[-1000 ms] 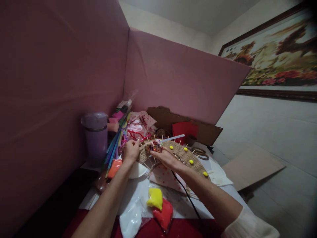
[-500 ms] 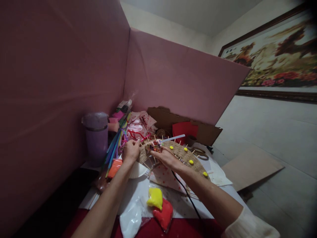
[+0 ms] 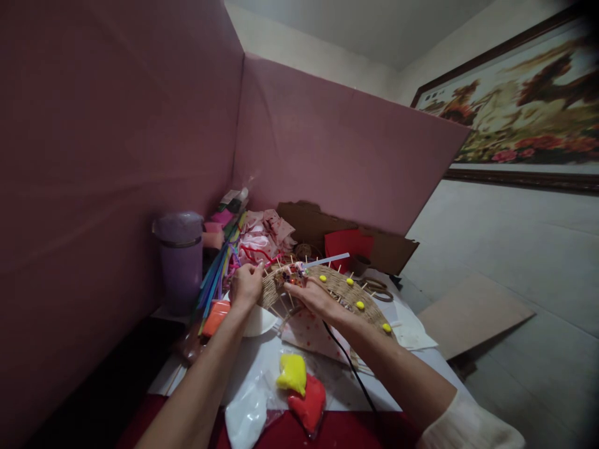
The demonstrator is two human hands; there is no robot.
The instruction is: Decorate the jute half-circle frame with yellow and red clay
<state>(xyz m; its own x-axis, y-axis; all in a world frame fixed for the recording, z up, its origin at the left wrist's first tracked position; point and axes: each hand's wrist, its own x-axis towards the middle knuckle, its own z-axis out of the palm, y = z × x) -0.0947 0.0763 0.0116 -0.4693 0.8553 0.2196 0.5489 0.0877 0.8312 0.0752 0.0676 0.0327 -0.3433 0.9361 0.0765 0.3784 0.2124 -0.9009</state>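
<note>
A woven straw arch point(image 3: 344, 288) studded with wooden sticks and small yellow balls stands on the table. My left hand point(image 3: 246, 285) pinches its left end, fingers closed on the weave. My right hand point(image 3: 314, 298) is wrapped round a glue gun point(image 3: 299, 272) with a patterned body; its clear glue stick points up to the right and a black cord point(image 3: 350, 365) trails back toward me. The gun's tip is at the arch's left part, between my two hands.
Yellow clay point(image 3: 292, 372), red clay point(image 3: 309, 397) and a white bag point(image 3: 244, 415) lie near me. A purple lidded cup point(image 3: 180, 257), coloured straws point(image 3: 216, 272), pink cloth point(image 3: 262, 237), cardboard point(image 3: 350, 234) and a red sheet point(image 3: 349, 244) crowd the back. Pink partition walls stand left and behind.
</note>
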